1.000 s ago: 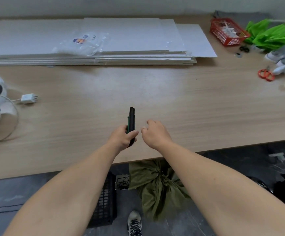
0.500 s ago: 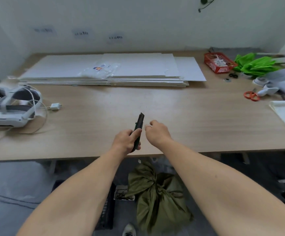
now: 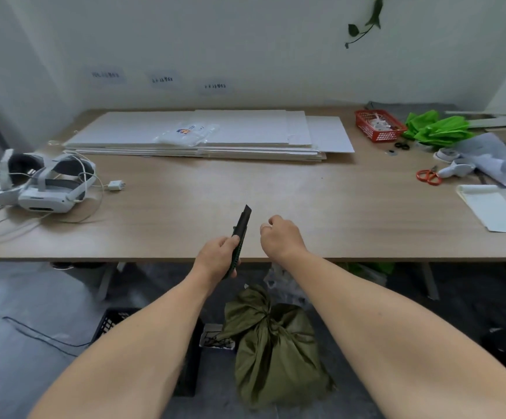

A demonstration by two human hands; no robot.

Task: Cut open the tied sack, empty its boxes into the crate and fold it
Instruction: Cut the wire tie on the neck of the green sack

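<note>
Head view: wall labels (image 3: 162,79) unreadably blurred; left hand (image 3: 218,258) grips knife (image 3: 242,226).

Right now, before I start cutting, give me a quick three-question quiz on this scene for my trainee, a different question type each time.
1. True or false: the olive sack on the floor is knotted shut.
2. Which hand grips the black utility knife? A) left B) right C) neither
3. Fill in: the black crate stands on the floor to the sack's ____.

Key:
1. True.
2. A. The left hand grips it, and the right hand is curled and holds nothing.
3. Left.
</note>
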